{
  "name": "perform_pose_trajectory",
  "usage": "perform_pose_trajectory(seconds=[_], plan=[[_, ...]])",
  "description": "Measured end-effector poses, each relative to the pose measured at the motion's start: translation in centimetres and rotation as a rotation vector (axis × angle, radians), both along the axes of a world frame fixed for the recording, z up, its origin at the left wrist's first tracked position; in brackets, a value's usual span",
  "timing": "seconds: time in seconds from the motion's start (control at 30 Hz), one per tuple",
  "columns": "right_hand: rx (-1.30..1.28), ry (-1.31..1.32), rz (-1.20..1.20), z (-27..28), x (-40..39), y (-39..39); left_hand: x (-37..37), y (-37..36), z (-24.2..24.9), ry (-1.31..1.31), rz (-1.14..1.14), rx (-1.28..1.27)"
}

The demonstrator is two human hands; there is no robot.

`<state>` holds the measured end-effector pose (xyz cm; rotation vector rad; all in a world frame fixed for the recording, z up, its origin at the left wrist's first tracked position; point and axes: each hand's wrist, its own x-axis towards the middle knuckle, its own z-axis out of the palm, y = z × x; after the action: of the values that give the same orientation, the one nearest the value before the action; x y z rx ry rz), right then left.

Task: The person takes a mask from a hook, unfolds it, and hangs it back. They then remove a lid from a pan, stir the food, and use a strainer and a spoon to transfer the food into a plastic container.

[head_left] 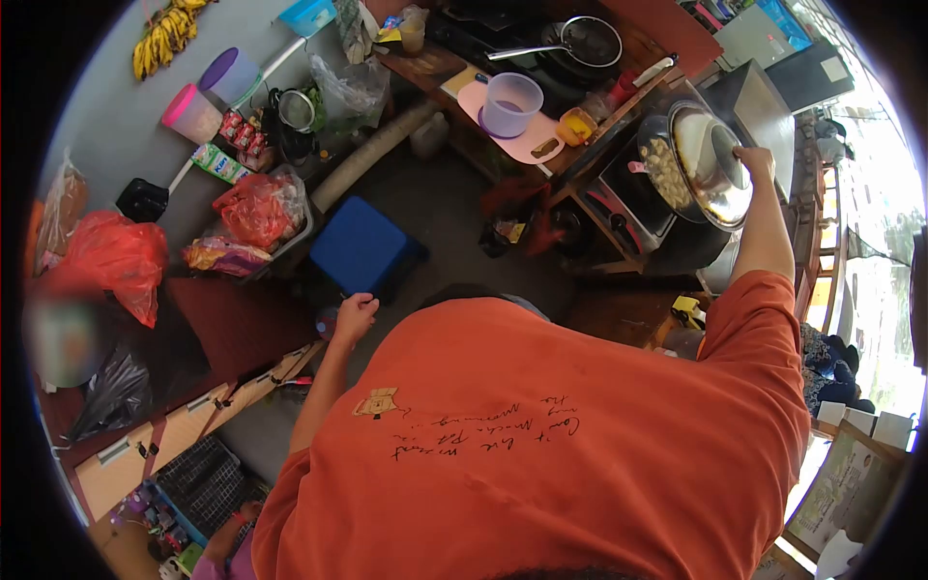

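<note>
My right hand (pixel 756 162) is closed on the pot lid (pixel 723 184), a shiny round lid tilted over the right side of a wide pan (pixel 682 208). Pale chunks of food (pixel 661 164) show in the pan's uncovered left part. The pan is over a stove (pixel 628 208). On the other side of my body, my left hand (pixel 358 316) hangs at about waist height with its fingers curled together. Whether anything small is inside them cannot be made out. Nearest to it is a blue stool (pixel 360 244).
A pink cutting board (pixel 527 143) with a purple-based tub (pixel 512 101) is on the counter left of the stove. A strainer (pixel 592 42) rests over a dark pan behind. Red plastic bags (pixel 116 256) crowd the left table. Another person's arm (pixel 224 536) shows at lower left.
</note>
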<state>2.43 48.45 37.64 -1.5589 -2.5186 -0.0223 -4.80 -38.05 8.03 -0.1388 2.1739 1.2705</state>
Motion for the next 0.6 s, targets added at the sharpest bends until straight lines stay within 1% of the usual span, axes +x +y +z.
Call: perform_pose_trajectory(seconds=[0.03, 0.1, 0.13, 0.17, 0.23, 0.27, 0.3, 0.33, 0.37, 0.4, 0.43, 0.47, 0.5, 0.57, 0.6], plan=[[0.025, -0.030, -0.010, -0.4, -0.1, 0.2, -0.2, -0.4, -0.2, 0.003, -0.029, -0.036], [-0.087, -0.058, -0.063, -0.6, -0.3, -1.5, -0.6, -0.7, -1.1, 0.025, -0.052, -0.074], [-0.120, -0.043, -0.078, -1.0, -0.5, -1.8, -0.5, -0.9, -1.8, 0.037, -0.078, -0.118], [-0.153, -0.027, -0.090, -1.7, -0.8, -1.9, -0.5, -1.2, -2.8, 0.044, -0.071, -0.111], [-0.100, -0.051, -0.089, -2.5, -1.5, -3.0, -0.2, -1.4, -4.4, 0.310, -0.280, -0.312], [-0.078, -0.031, -0.031, -3.3, -1.4, -2.4, 0.3, -1.4, -4.5, 0.314, -0.271, -0.306], [-0.057, -0.008, 0.026, -4.2, -1.7, -2.1, 0.8, -1.3, -4.5, 0.261, -0.294, -0.351], [-0.061, -0.002, 0.001, -5.4, -2.1, -0.9, 1.0, -1.0, -4.5, 0.209, -0.314, -0.399], [-0.086, -0.046, -0.021, -6.0, -2.6, -0.2, 1.5, -0.7, -4.4, 0.212, -0.302, -0.402], [-0.108, -0.103, -0.045, -5.5, -2.9, -1.4, 2.3, -0.4, -4.3, 0.162, -0.296, -0.394], [-0.080, -0.142, -0.009, -6.9, -3.0, -0.1, 3.3, -0.4, -4.0, 0.110, -0.260, -0.393], [-0.088, -0.239, 0.053, -8.0, -3.1, 1.5, 4.0, -0.4, -3.7, 0.095, -0.328, -0.407], [0.120, -0.202, 0.089, -11.7, -3.0, 4.5, 4.6, -0.5, -3.4, 0.072, -0.372, -0.428], [0.181, -0.073, 0.314, -18.5, -2.1, 14.9, 6.0, -1.0, -4.7, -0.020, -0.427, -0.562], [0.100, -0.519, 0.380, -17.8, -3.4, 13.9, 6.7, -1.2, -4.7, -0.057, -0.434, -0.587]])
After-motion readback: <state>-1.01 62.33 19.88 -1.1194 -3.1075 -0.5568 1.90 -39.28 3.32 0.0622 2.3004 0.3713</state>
